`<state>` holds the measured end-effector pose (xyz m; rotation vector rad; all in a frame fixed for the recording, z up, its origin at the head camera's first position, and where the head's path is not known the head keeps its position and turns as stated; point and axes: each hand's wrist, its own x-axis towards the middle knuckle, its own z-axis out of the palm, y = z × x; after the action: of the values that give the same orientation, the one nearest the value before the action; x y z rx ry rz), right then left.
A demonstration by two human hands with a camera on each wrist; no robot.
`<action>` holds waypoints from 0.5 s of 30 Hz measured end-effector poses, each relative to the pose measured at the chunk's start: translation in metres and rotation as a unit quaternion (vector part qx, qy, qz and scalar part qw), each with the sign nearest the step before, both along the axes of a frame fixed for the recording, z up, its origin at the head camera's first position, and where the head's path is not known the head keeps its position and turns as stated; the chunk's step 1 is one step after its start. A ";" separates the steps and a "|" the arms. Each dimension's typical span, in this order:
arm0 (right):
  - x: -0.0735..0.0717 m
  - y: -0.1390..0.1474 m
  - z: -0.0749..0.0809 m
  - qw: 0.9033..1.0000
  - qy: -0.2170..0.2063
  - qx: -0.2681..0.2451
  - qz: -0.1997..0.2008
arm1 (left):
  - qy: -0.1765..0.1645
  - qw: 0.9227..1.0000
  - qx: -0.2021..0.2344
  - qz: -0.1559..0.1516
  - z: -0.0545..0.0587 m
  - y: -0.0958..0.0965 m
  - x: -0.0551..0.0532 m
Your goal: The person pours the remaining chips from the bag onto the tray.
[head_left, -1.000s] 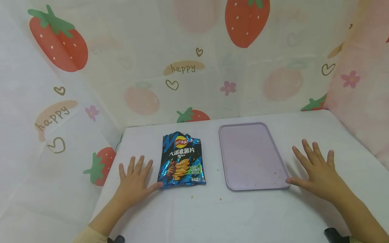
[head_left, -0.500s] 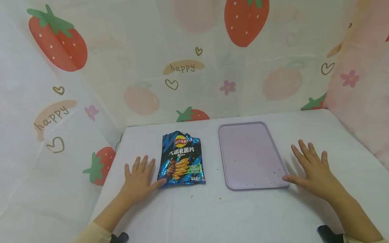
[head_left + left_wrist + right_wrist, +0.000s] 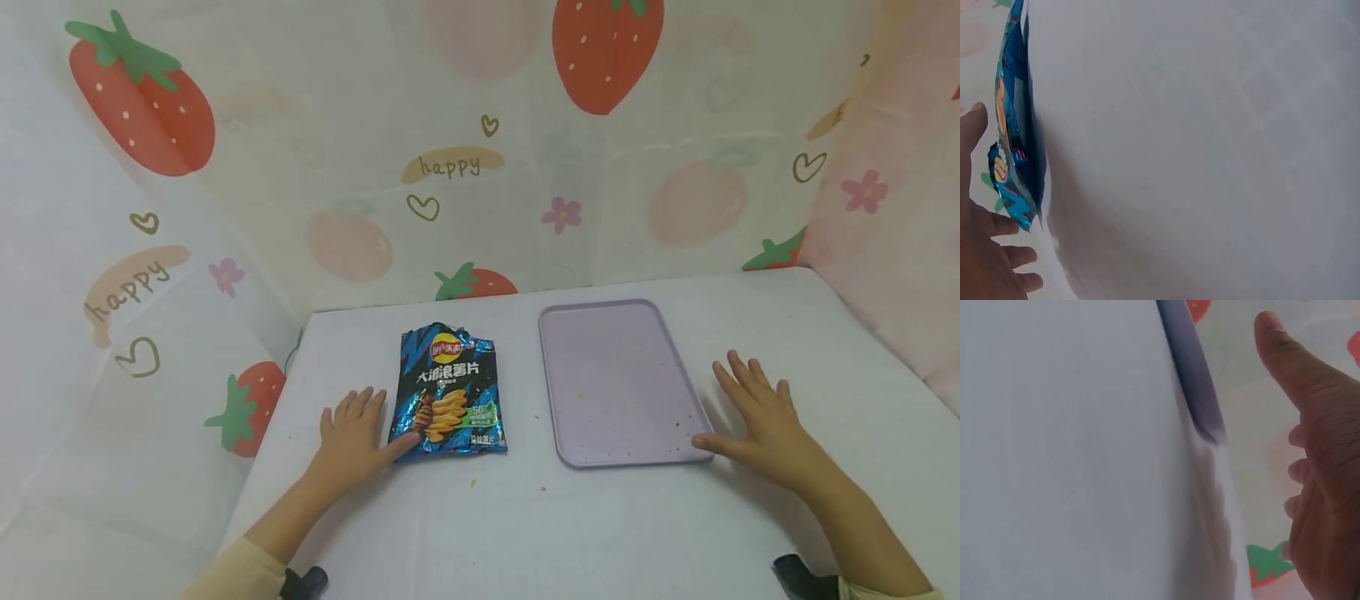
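Crumbs (image 3: 678, 423) may spill if our spread right hand (image 3: 767, 432) jolts the lilac tray (image 3: 607, 358) or spread left hand (image 3: 354, 443) drags Lay's bag (image 3: 450, 390).

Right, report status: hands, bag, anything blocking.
Left hand empty, near chip bag; right hand empty, near purple tray. Bag lying on white table, ungripped. Nothing seen blocking it.

A blue-and-black chip bag (image 3: 450, 390), its top edge ragged, lies face up left of the flat, speckled lilac tray (image 3: 611, 358).
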<state>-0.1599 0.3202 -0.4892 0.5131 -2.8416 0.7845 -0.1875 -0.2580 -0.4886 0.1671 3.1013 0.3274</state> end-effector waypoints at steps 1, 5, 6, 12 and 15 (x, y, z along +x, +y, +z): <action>-0.001 0.000 -0.001 1.000 -0.003 -0.003 0.001 | -0.002 1.000 0.002 0.002 0.000 0.001 -0.001; -0.004 0.000 -0.004 1.000 -0.010 -0.009 0.006 | -0.003 1.000 0.010 0.009 0.000 0.005 -0.004; -0.004 0.000 -0.005 1.000 -0.011 -0.009 0.007 | -0.001 1.000 0.012 0.010 0.001 0.006 -0.005; -0.003 0.003 -0.013 0.999 -0.020 -0.026 0.015 | -0.009 0.999 0.030 0.019 0.002 0.015 -0.010; -0.003 0.002 -0.017 0.999 -0.030 -0.039 0.023 | -0.017 0.998 0.040 0.035 0.004 0.016 -0.011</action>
<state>-0.1631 0.3227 -0.5060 0.5547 -2.8486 0.9304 -0.1986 -0.2416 -0.4845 0.0525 3.0683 0.4510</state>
